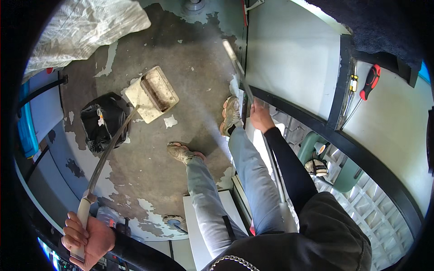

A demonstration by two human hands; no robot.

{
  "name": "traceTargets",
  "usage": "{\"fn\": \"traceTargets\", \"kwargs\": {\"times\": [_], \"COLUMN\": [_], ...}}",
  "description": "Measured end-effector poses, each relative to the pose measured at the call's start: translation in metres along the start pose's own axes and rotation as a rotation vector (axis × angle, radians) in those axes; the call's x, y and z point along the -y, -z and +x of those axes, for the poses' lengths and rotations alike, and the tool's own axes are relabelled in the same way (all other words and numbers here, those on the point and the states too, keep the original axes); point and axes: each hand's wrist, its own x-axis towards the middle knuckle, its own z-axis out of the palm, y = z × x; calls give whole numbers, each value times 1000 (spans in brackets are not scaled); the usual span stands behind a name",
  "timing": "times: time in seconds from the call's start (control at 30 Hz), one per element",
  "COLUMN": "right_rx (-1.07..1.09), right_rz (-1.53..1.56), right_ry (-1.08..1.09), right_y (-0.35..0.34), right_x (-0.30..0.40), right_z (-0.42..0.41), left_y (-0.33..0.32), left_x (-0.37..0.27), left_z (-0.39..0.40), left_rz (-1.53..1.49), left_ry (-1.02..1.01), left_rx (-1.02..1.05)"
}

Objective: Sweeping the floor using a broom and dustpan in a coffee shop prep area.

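My left hand, low at the left, is wrapped around the pale grip of a long metal dustpan handle. That handle slants up to a dirty cream plastic dustpan, which has a row of comb teeth and rests on the floor. Close to my right leg, my right hand is closed around a metal pole. One pale end of the pole points away over the floor; whether it carries a head cannot be told. A black plastic bag sits left of the dustpan.
Worn, peeling paint marks the floor. A pale sheet covers something at upper left. Right of me stand a white work surface with a dark frame, a red-and-black screwdriver and a green chair. A white box adjoins my legs.
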Motion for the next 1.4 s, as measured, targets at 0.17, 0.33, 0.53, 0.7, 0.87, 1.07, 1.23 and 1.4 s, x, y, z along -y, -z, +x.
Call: {"fn": "traceTargets", "kwargs": {"times": [0.17, 0.33, 0.53, 0.7, 0.87, 1.07, 1.23, 1.4], "right_rx": [-83, -28, -34, -1, -106, -14, -247, 15], "right_rz": [52, 76, -131, 12, -216, 89, -88, -128], "right_ry": [-32, -82, 187, -21, 46, -4, 13, 377], "right_y": [-6, -3, 1, 9, 2, 1, 12, -31], "right_x": [-7, -15, 19, 11, 18, 19, 38, 46], "right_z": [2, -4, 32, 7, 61, 45, 92, 47], "left_y": [-1, -2, -2, 3, 4, 1, 0, 5], "left_x": [-1, 0, 1, 2, 2, 3, 4, 1], "left_z": [-1, 0, 0, 2, 5, 2, 0, -2], "left_rz": [18, -20, -5, -11, -39, 17, 10, -49], "left_ry": [5, 5, -19, -34, -26, -56, -55, 5], "left_rx": [-47, -42, -41, -39, -53, -111, -99, 48]}}
